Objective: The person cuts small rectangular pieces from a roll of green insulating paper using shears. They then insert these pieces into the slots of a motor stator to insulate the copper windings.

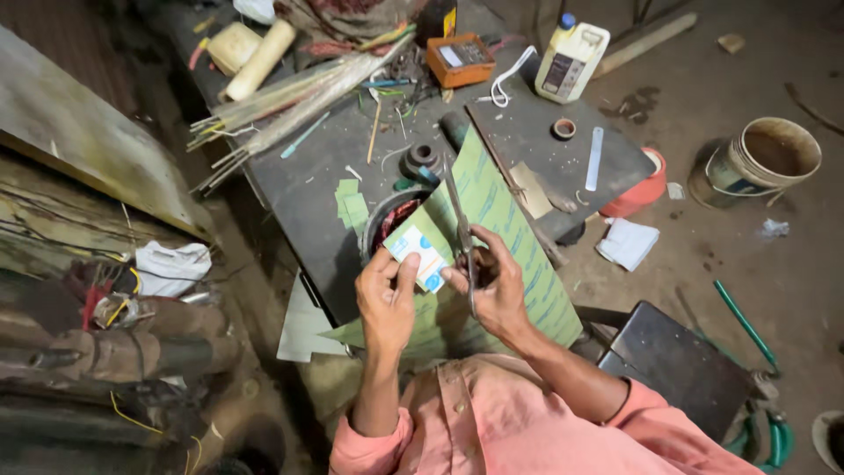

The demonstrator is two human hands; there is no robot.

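1. My left hand (387, 295) pinches a small white-and-blue card (420, 255) over the green insulation sheet (505, 220) on the cluttered desk (308, 189).
2. My right hand (492, 286) grips scissors (463, 237), blades pointing away, beside the card.
3. On the floor, a rusty bucket (763, 160) shows a bare inside; a white jug (571, 60) stands capped on the desk.

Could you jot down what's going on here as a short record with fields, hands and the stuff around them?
left hand: holds a small white and blue card
right hand: grips scissors, blades pointing away
under the hands: large green sheet
bench: dark, cluttered; green scraps, orange meter, white jug
floor: bucket at right
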